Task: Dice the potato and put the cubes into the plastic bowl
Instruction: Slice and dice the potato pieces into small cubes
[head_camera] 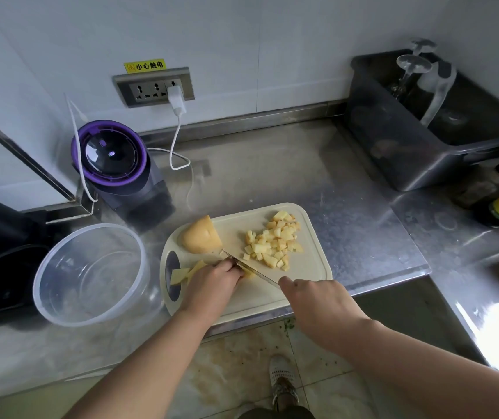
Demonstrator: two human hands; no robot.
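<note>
Hands (215, 281), knife (261, 276), potato (195, 268) near board's (260, 300) edge

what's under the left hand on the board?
Potato strips stick out from under the left hand, and the knife blade lies against its fingers. The hand hides the rest of the piece being cut.

We note: purple-rimmed appliance (112, 160) at left, white charger (176, 99) in the wall socket (147, 89), dark bin (408, 152) at right.
</note>
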